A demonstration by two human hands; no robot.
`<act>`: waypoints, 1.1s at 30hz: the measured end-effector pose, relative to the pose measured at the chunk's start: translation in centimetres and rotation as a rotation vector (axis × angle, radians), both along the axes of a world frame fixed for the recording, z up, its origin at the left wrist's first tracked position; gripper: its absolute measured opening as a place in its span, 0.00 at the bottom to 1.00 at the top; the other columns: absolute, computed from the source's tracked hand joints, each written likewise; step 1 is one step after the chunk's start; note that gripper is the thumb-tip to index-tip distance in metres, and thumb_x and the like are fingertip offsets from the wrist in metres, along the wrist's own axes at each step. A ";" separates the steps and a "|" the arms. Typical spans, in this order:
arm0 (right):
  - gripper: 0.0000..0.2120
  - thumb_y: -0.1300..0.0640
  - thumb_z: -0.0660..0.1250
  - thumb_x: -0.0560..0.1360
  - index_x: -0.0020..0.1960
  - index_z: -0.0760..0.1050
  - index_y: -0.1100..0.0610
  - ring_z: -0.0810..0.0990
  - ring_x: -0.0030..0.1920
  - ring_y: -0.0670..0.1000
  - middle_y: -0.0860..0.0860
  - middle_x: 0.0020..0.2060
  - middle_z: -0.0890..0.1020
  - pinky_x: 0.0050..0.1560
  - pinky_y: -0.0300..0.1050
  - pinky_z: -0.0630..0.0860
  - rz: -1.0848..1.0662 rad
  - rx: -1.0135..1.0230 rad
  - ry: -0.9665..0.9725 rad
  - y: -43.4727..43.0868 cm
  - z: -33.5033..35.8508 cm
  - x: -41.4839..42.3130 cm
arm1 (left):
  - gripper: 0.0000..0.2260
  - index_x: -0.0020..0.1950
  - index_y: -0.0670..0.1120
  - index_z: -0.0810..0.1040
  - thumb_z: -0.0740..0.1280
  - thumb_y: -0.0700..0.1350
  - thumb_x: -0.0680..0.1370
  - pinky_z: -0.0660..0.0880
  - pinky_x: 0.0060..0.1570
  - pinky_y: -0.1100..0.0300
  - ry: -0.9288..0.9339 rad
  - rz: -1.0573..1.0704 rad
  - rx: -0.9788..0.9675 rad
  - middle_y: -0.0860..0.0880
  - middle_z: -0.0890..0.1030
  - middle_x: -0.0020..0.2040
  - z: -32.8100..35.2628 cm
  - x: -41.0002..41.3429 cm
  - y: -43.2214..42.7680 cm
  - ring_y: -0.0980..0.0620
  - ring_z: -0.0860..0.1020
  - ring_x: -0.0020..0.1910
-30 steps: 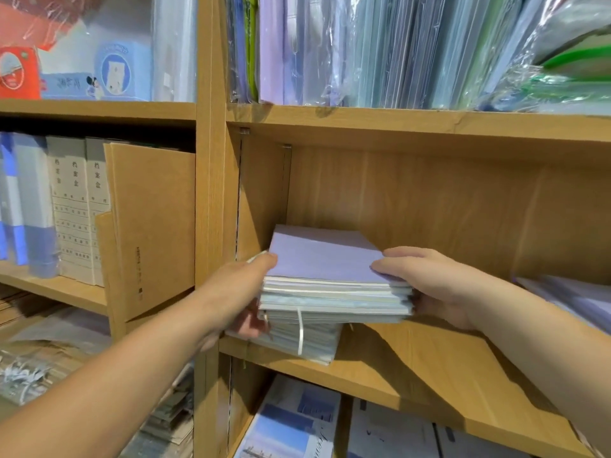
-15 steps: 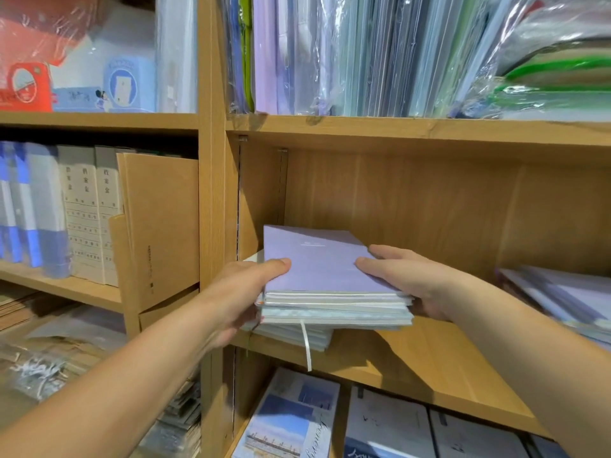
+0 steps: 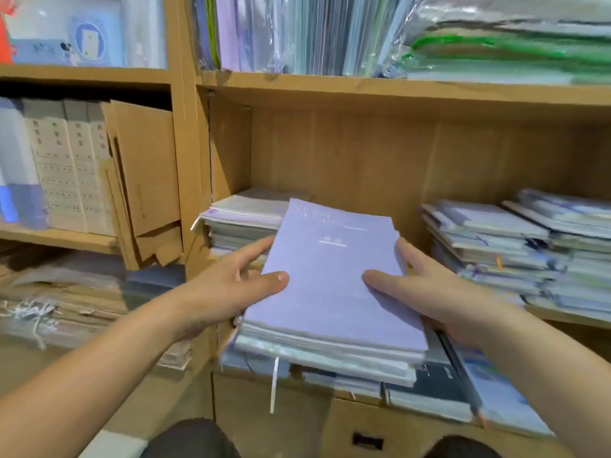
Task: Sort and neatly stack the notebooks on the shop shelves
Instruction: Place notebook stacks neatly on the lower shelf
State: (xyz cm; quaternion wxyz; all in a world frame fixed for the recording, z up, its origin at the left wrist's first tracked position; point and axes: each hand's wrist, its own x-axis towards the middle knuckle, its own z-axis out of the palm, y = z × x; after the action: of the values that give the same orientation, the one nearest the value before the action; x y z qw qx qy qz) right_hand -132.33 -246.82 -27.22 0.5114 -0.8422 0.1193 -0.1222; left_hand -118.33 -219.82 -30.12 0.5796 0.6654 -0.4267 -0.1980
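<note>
Two hands hold a pile of notebooks (image 3: 330, 292) up, just in front of the wooden shelf (image 3: 363, 160). The top book is light purple with small white writing. The ones under it look pale blue and white. A white ribbon (image 3: 273, 385) hangs down from the pile. The left hand (image 3: 228, 289) and right hand (image 3: 426, 292) grip its sides, fingers (image 3: 256, 247) wrapped round, thumbs on top.

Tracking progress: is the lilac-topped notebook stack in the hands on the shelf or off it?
Off: left hand and right hand hold the stack before the shelf, thumbs on top.
</note>
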 end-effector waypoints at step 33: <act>0.40 0.47 0.66 0.82 0.84 0.44 0.47 0.53 0.82 0.50 0.42 0.82 0.51 0.70 0.41 0.60 -0.036 0.074 0.204 3.5 -23.2 19.5 | 0.22 0.74 0.61 0.67 0.64 0.42 0.84 0.70 0.49 0.82 0.055 0.462 0.222 0.70 0.76 0.63 -21.2 14.9 -0.9 0.79 0.74 0.56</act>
State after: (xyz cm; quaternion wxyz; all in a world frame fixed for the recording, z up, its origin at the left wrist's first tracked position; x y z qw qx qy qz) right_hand -112.82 -243.33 -50.39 0.5252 -0.8285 0.1903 -0.0406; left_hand -103.47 -220.76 -51.28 0.5441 0.7992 -0.2233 -0.1240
